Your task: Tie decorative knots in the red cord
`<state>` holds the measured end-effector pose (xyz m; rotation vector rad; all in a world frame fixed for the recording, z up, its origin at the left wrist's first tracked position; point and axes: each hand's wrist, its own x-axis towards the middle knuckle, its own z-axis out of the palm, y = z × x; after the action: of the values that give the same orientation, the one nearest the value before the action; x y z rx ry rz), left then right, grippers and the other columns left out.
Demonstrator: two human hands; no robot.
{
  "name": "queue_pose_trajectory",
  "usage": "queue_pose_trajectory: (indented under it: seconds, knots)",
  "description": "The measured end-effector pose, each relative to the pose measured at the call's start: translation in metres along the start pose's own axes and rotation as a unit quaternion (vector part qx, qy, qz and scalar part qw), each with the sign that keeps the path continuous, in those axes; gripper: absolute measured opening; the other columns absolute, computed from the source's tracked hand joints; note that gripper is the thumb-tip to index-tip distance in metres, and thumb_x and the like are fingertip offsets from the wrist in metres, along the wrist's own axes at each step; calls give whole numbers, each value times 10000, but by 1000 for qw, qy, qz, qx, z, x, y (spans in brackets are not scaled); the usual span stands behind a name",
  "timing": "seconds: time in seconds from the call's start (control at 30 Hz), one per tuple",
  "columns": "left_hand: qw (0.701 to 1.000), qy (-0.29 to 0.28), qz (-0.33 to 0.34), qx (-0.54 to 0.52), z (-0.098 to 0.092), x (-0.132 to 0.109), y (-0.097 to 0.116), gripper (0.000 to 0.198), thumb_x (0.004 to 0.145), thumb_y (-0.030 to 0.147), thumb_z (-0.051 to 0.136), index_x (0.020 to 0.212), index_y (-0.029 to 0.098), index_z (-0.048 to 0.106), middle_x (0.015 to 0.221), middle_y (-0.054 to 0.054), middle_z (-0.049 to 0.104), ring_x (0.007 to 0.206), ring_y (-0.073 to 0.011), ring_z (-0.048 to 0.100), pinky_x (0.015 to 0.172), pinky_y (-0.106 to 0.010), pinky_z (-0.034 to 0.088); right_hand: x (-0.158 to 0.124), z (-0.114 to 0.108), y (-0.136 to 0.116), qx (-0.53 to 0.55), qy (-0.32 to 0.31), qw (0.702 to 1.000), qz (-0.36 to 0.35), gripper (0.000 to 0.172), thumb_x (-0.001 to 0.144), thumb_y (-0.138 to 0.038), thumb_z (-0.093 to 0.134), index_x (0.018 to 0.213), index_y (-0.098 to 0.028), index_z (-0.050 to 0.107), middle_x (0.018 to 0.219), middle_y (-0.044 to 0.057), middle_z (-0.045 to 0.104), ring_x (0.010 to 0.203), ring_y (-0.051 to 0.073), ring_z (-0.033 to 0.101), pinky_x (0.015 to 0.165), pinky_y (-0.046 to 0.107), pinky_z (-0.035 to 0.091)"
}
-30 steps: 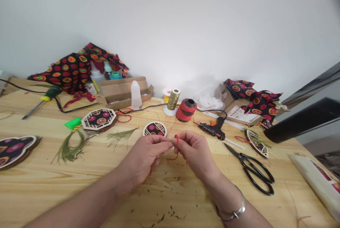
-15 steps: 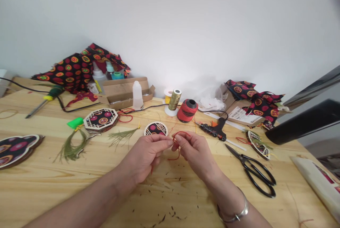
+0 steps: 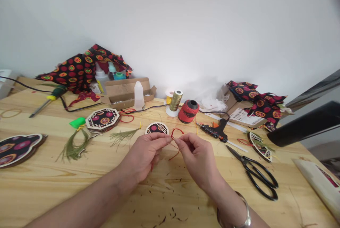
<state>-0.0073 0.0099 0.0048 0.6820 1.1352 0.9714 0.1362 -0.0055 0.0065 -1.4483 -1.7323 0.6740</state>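
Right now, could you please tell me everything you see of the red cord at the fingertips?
The red cord looks thin and flexible. The left hand pinches it between thumb and index finger; the right hand seems to touch it with its fingertips. One part arches above the fingers; another curves down between the hands. A red bit also shows beneath the left hand. Whether there is a knot, I cannot tell.

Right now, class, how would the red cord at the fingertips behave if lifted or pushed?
The red cord would probably buckle, being thin and curved. It looks light, with little bulk. Its upper part seems to arch unsupported, hinting at slight springiness.
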Motion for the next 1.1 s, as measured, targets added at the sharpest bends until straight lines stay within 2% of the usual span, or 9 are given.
queue_pose_trajectory:
  seconds: [0.13, 0.3, 0.4, 0.5, 0.6, 0.7, 0.8, 0.93, 1.1]
  knots:
    - [999, 8, -15, -34, 3, -2, 2, 93, 614, 205, 720, 662, 160, 656, 515, 44, 566, 411, -37, 411, 358, -145, 251, -9, 7, 0, -118, 22, 983, -141, 152, 864, -231, 461, 801, -177, 588, 671, 18, 617, 564, 119, 515, 534, 229, 359]
    - [998, 4, -34, -61, 3, -2, 3, 95, 610, 166, 713, 680, 156, 651, 649, -7, 674, 540, -91, 562, 433, -155, 369, -14, 11, 0, -285, 24, 907, -310, 163, 854, -153, 451, 717, -160, 538, 611, 31, 564, 526, 139, 468, 501, 268, 308]
    - [996, -29, -52, -68, 2, -1, 3, 106, 629, 186, 702, 699, 136, 641, 697, -45, 686, 579, -120, 593, 456, -171, 401, -16, 13, 2, -344, -10, 872, -348, 129, 808, -101, 472, 702, -168, 505, 601, 26, 539, 514, 153, 449, 486, 289, 294]
    - [994, -35, -63, -79, -1, 1, 2, 120, 642, 203, 700, 702, 133, 623, 651, -28, 668, 462, -69, 528, 382, -143, 331, -18, 14, 3, -369, -42, 854, -365, 110, 767, -73, 479, 720, -172, 493, 615, 29, 531, 533, 172, 453, 490, 305, 310]
    - [994, -27, -63, -87, -2, 2, 0, 140, 634, 212, 710, 656, 134, 596, 501, 42, 564, 332, -5, 348, 317, -126, 188, -18, 13, 2, -367, -58, 847, -379, 106, 746, -66, 479, 729, -168, 501, 625, 32, 532, 539, 173, 447, 483, 308, 313]
    - [992, -37, -66, -98, -1, 1, 0, 185, 604, 233, 729, 613, 141, 569, 458, 69, 477, 348, -14, 343, 331, -134, 192, -15, 8, -3, -310, -75, 864, -389, 96, 759, -93, 482, 709, -164, 523, 644, 34, 549, 569, 168, 457, 491, 306, 330]
    - [993, -39, -63, -94, 0, 0, 1, 199, 583, 252, 739, 608, 147, 572, 458, 76, 436, 374, -27, 353, 348, -141, 214, -10, 2, -6, -159, -42, 926, -339, 103, 795, -155, 495, 707, -164, 548, 710, 39, 585, 665, 164, 497, 607, 314, 403]
    - [997, -14, -49, -60, 1, 0, 0, 202, 582, 278, 743, 668, 141, 622, 439, 88, 394, 359, -16, 261, 331, -141, 128, 0, 1, 1, -5, 87, 983, -161, 87, 807, -149, 521, 851, -166, 595, 850, 60, 617, 827, 172, 548, 751, 325, 436]
    - [1000, -11, -22, 1, 1, 0, -3, 204, 598, 302, 727, 711, 150, 651, 444, 88, 395, 347, -16, 260, 330, -143, 150, 10, 5, 7, 160, 21, 986, 33, 141, 729, -267, 634, 824, -163, 621, 822, 55, 658, 769, 173, 595, 727, 317, 472]
